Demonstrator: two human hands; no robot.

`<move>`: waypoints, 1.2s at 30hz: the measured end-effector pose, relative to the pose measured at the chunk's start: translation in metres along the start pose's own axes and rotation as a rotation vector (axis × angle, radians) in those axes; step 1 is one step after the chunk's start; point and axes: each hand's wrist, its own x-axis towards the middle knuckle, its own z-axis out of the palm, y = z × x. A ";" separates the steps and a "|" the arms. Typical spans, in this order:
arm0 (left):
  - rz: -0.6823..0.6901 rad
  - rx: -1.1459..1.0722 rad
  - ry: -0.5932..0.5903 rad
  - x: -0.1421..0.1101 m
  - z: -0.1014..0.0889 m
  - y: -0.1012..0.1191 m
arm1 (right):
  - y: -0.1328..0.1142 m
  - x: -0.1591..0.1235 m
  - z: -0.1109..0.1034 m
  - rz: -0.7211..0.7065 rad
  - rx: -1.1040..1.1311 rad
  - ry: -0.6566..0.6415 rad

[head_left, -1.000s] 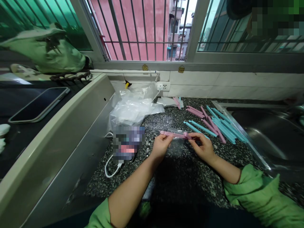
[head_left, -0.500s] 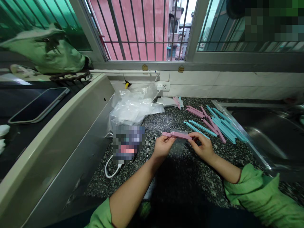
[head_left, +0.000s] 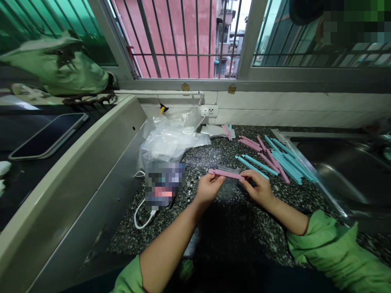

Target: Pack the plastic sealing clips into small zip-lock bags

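Observation:
A pink bag sealing clip [head_left: 228, 174] lies level between my two hands, above the dark speckled counter [head_left: 210, 154]. My left hand [head_left: 209, 188] pinches its left end, thumb on the near side. At the other end, the fingertips of my right hand [head_left: 258, 187] close on the clip. A small clear plastic bag [head_left: 227, 188] shows behind and below the clip; whether its edge sits inside the clip I cannot tell. To the right lie several loose blue clips [head_left: 287, 165] and pink clips [head_left: 270, 158].
A heap of clear plastic bags [head_left: 169, 140] is at the back left, beside a pixelated phone-like object [head_left: 165, 185] with a white cable [head_left: 140, 226]. A small bag [head_left: 214, 131] with clips on it lies by the wall. The steel sink [head_left: 342, 158] borders the right, a cream panel [head_left: 91, 162] the left.
The pink clip's long bar now looks flatter and closer together, and my right hand has shifted slightly left. My left hand stays at the same end.

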 end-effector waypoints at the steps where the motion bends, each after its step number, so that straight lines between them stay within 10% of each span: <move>1: -0.003 -0.010 -0.003 0.000 0.000 0.000 | 0.000 0.000 0.000 -0.007 0.000 -0.002; 36: 0.225 0.218 -0.059 0.006 -0.015 -0.002 | 0.005 0.001 0.001 -0.088 0.018 0.020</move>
